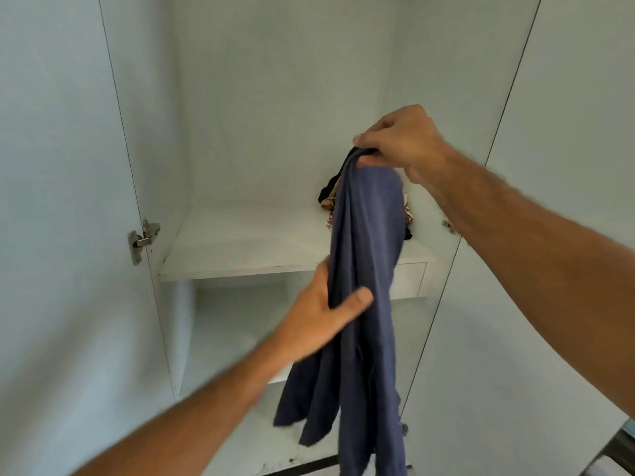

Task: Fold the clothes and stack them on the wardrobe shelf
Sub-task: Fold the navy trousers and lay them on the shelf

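I judge the task barely begun: my right hand pinches the unfolded blue garment hanging before the wardrobe shelf, my left hand's grip closed on its middle, other clothes heaped behind.

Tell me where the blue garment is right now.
In the head view the blue garment hangs right of centre before the open wardrobe, pinched at its top by the right hand and gripped midway by the left hand.

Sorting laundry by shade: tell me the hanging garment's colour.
Plain dusty blue garment, clearest in the head view.
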